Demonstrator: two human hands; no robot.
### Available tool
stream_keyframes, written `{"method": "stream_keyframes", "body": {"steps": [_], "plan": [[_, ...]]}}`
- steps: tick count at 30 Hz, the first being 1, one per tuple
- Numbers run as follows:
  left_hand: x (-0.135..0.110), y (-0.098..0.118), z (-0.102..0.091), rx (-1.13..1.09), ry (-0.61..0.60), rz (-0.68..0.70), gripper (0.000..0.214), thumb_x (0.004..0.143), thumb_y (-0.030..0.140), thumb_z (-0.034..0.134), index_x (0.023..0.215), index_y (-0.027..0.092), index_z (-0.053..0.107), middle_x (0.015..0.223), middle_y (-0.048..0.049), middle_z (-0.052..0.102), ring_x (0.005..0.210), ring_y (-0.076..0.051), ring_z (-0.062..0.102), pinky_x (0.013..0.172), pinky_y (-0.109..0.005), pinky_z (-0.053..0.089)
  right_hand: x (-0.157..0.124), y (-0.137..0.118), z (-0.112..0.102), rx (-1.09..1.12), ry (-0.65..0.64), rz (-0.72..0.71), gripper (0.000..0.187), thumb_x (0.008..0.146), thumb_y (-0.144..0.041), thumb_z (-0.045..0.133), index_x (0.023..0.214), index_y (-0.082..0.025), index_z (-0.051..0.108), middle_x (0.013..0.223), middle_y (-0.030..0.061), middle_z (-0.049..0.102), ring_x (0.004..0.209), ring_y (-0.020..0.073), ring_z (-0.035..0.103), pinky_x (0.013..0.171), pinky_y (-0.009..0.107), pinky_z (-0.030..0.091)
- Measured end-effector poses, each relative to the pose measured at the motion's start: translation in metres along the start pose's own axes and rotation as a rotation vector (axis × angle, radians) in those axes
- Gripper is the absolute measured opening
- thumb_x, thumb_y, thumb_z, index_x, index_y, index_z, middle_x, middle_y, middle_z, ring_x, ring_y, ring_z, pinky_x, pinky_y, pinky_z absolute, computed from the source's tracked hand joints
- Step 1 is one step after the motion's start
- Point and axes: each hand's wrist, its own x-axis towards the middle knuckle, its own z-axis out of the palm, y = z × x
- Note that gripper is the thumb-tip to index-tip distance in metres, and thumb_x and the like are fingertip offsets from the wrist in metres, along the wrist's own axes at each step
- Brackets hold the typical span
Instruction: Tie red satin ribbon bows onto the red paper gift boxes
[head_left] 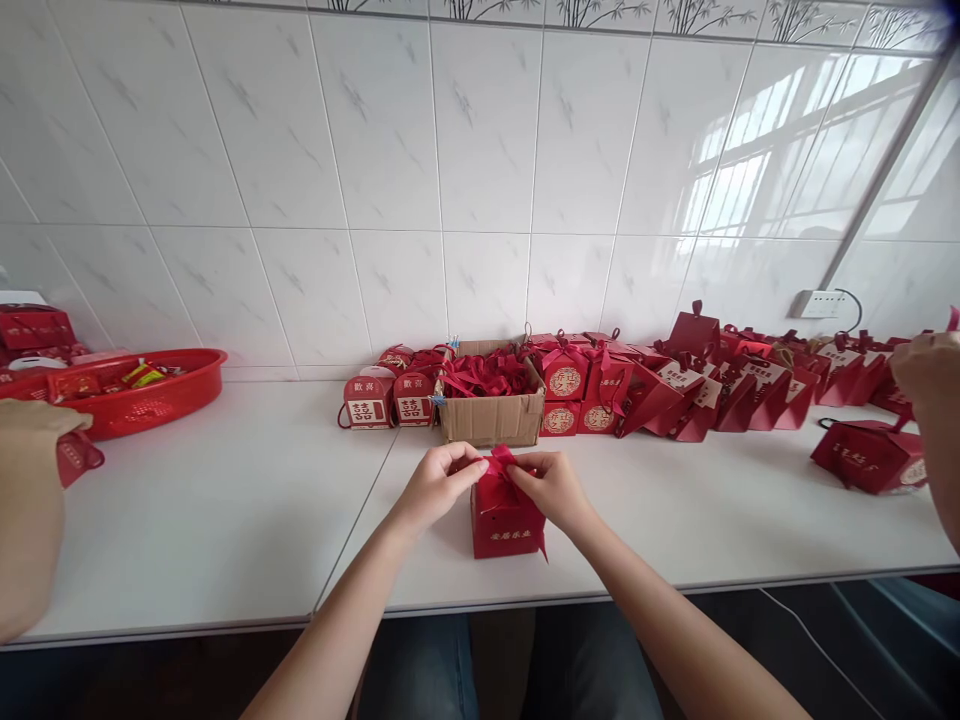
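Gift box: here it is, the red gift box [510, 535] standing upright near the counter's front edge, gold characters 安居乐业 across its face.
Arched boxes: behind to the left, a pair of arched boxes [368, 403] reading 歡喜 over a big 囍.
Stacked boxes: right of the carton [491, 420] full of red ribbons [487, 374], stacked boxes [564, 383] wear round gold emblems.
White tags: on the slanted boxes [727, 398] further right — dark writing, too small to read.
Left hand: the left hand [442, 480] reaches in, fingers pinching the ribbon [498, 463] atop the gift box.
Right hand: mirrored on the other side, the right hand [553, 488] has its fingers closed on that same ribbon — both wrists low, forearms angled inward.
Counter: white counter [225, 530], one seam, a red basket [157, 405] at left.
Room: marbled wall tiles [390, 120], bamboo border [600, 12], white socket [817, 304]; other people's arms at both sides.
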Motion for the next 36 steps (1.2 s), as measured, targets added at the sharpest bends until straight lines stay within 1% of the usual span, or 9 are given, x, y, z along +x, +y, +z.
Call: {"method": "stream_keyframes", "body": {"steps": [4, 10, 13, 16, 20, 24, 29, 33, 36], "plan": [[0.007, 0.006, 0.006, 0.019, -0.023, 0.025, 0.022, 0.075, 0.038, 0.061, 0.07, 0.016, 0.062, 0.064, 0.001, 0.054, 0.06, -0.012, 0.045, 0.057, -0.024, 0.036, -0.001, 0.001, 0.003, -0.023, 0.006, -0.01, 0.026, 0.075, -0.029, 0.057, 0.088, -0.019, 0.077, 0.082, 0.005, 0.075, 0.077, 0.0255, 0.067, 0.062, 0.031, 0.048], [0.014, 0.01, 0.014, 0.08, -0.014, 0.024, 0.023, 0.075, 0.038, 0.061, 0.072, 0.016, 0.068, 0.066, -0.002, 0.062, 0.061, -0.014, 0.051, 0.055, -0.024, 0.038, -0.002, 0.001, 0.005, -0.086, 0.022, -0.06, 0.023, 0.076, -0.026, 0.056, 0.084, -0.02, 0.077, 0.079, 0.0046, 0.075, 0.073, 0.0231, 0.066, 0.063, 0.029, 0.047], [0.016, 0.008, 0.016, 0.096, -0.024, 0.069, 0.023, 0.076, 0.037, 0.06, 0.072, 0.015, 0.068, 0.071, -0.0035, 0.065, 0.068, -0.016, 0.056, 0.061, -0.025, 0.042, -0.002, 0.0, 0.005, -0.123, 0.032, -0.07, 0.024, 0.076, -0.026, 0.055, 0.08, -0.019, 0.077, 0.073, 0.0045, 0.074, 0.067, 0.0217, 0.065, 0.059, 0.028, 0.044], [0.016, 0.006, 0.016, 0.107, -0.036, 0.1, 0.023, 0.077, 0.036, 0.059, 0.074, 0.015, 0.069, 0.075, -0.004, 0.067, 0.073, -0.017, 0.059, 0.066, -0.026, 0.044, -0.003, -0.001, 0.005, -0.143, 0.039, -0.076, 0.026, 0.076, -0.025, 0.053, 0.083, -0.018, 0.077, 0.073, 0.0044, 0.073, 0.068, 0.0209, 0.065, 0.058, 0.027, 0.043], [0.016, 0.007, 0.016, 0.123, -0.032, 0.084, 0.023, 0.077, 0.036, 0.06, 0.076, 0.015, 0.07, 0.077, -0.0047, 0.07, 0.075, -0.018, 0.062, 0.066, -0.026, 0.046, -0.004, -0.002, 0.004, -0.159, 0.04, -0.088, 0.026, 0.077, -0.025, 0.052, 0.083, -0.018, 0.077, 0.072, 0.0038, 0.073, 0.068, 0.0193, 0.064, 0.057, 0.025, 0.042], [0.016, 0.009, 0.016, 0.12, -0.025, 0.072, 0.024, 0.078, 0.036, 0.06, 0.08, 0.016, 0.073, 0.082, -0.0054, 0.073, 0.08, -0.02, 0.064, 0.069, -0.027, 0.048, -0.004, -0.001, 0.005, -0.18, 0.038, -0.105, 0.025, 0.077, -0.025, 0.052, 0.075, -0.017, 0.075, 0.064, 0.0026, 0.069, 0.059, 0.0162, 0.058, 0.053, 0.023, 0.038], [0.019, 0.013, 0.015, 0.074, -0.063, 0.079, 0.025, 0.079, 0.035, 0.059, 0.088, 0.017, 0.074, 0.088, -0.0057, 0.074, 0.086, -0.022, 0.065, 0.073, -0.028, 0.049, -0.005, 0.002, 0.006, -0.197, 0.034, -0.148, 0.023, 0.076, -0.023, 0.051, 0.073, -0.017, 0.072, 0.06, 0.0012, 0.065, 0.056, 0.0137, 0.053, 0.051, 0.023, 0.034], [0.026, 0.021, 0.015, 0.056, -0.054, 0.093, 0.023, 0.078, 0.034, 0.06, 0.083, 0.016, 0.074, 0.086, -0.0058, 0.073, 0.083, -0.021, 0.064, 0.07, -0.028, 0.048, -0.009, 0.001, 0.004, -0.202, 0.017, -0.203, 0.018, 0.075, -0.02, 0.051, 0.07, -0.017, 0.068, 0.06, -0.0003, 0.061, 0.056, 0.0122, 0.049, 0.053, 0.022, 0.034], [0.035, 0.025, 0.016, -0.004, -0.038, 0.065, 0.025, 0.076, 0.038, 0.063, 0.082, 0.015, 0.072, 0.078, -0.0059, 0.072, 0.075, -0.019, 0.063, 0.069, -0.029, 0.047, -0.01, 0.002, 0.004, -0.207, 0.017, -0.235, 0.018, 0.077, -0.025, 0.052, 0.063, -0.017, 0.06, 0.057, -0.0011, 0.055, 0.054, 0.0115, 0.044, 0.051, 0.022, 0.032]]}}
